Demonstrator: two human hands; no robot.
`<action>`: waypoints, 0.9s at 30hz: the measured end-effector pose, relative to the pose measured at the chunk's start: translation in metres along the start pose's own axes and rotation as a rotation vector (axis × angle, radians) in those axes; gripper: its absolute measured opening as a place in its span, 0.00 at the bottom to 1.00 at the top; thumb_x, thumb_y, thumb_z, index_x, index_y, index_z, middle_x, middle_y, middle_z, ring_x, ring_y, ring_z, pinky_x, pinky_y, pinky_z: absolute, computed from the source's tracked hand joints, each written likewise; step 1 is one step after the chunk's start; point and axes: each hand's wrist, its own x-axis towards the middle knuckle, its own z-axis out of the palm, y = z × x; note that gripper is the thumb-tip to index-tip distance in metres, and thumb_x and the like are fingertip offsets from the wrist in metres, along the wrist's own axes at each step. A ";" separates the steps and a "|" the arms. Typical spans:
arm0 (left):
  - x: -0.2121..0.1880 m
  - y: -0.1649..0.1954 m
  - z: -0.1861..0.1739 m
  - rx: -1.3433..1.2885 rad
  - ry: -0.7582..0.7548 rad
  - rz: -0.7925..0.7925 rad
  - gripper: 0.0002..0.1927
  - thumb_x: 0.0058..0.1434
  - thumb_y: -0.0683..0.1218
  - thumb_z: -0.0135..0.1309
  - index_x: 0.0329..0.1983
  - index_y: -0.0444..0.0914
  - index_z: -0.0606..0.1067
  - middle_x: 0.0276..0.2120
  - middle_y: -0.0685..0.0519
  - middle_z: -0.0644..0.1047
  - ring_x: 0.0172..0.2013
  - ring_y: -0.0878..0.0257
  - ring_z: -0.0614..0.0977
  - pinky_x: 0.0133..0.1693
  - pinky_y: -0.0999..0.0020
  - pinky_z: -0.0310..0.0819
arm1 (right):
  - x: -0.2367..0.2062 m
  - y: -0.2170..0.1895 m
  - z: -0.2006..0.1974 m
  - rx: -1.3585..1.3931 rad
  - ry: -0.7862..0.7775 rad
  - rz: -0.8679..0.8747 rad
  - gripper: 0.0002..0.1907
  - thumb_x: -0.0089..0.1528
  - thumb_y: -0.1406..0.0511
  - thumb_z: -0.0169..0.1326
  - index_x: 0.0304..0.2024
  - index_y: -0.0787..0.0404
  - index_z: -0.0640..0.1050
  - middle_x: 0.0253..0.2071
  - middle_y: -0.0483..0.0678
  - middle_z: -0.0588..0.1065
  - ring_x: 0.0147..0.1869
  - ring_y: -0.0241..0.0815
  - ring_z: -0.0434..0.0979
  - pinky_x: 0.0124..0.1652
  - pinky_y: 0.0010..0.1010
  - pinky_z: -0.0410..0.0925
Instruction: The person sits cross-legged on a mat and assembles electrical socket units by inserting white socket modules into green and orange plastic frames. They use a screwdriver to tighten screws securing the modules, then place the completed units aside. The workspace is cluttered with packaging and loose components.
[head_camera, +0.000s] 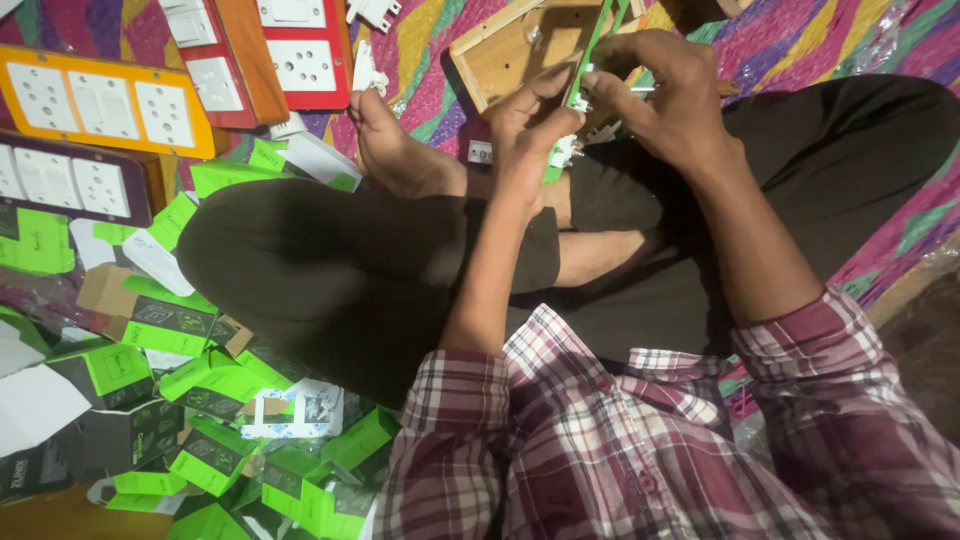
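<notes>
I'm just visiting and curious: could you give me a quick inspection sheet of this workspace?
Surface: striped woven mat on the floor.
Job's things: green switch plate held edge-on; wooden box behind it.
Clutter: green cartons piled at the left; finished switchboards laid out.
Grips: left hand and right hand both pinch the plate.
Cables: nothing seen.
Surroundings: person sits cross-legged, bare foot on the mat.

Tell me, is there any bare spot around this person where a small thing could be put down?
Bare mat shows at the upper right, beyond the knee. The wooden box beside the left hand and right hand, both on a green panel, looks partly hollow. The left is crowded: switch boards above, green cartons heaped below.
</notes>
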 end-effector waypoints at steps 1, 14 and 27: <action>0.000 -0.001 0.000 0.018 -0.004 0.036 0.22 0.58 0.31 0.56 0.57 0.28 0.76 0.55 0.43 0.79 0.51 0.60 0.81 0.52 0.67 0.77 | -0.001 0.001 0.001 -0.009 -0.005 0.017 0.06 0.71 0.70 0.65 0.44 0.68 0.81 0.41 0.53 0.80 0.46 0.47 0.82 0.46 0.36 0.72; -0.009 0.010 0.012 0.061 -0.050 0.156 0.21 0.62 0.30 0.51 0.58 0.31 0.72 0.56 0.45 0.77 0.55 0.60 0.79 0.57 0.66 0.74 | 0.002 -0.001 0.003 0.048 0.000 0.036 0.05 0.68 0.73 0.63 0.45 0.70 0.81 0.42 0.54 0.81 0.49 0.47 0.83 0.49 0.34 0.73; -0.007 0.012 0.013 0.092 -0.039 0.149 0.22 0.62 0.31 0.51 0.61 0.31 0.70 0.54 0.48 0.76 0.51 0.64 0.78 0.52 0.70 0.74 | -0.001 0.005 -0.001 0.053 -0.033 0.009 0.05 0.67 0.74 0.63 0.46 0.68 0.82 0.42 0.52 0.80 0.47 0.44 0.83 0.47 0.30 0.73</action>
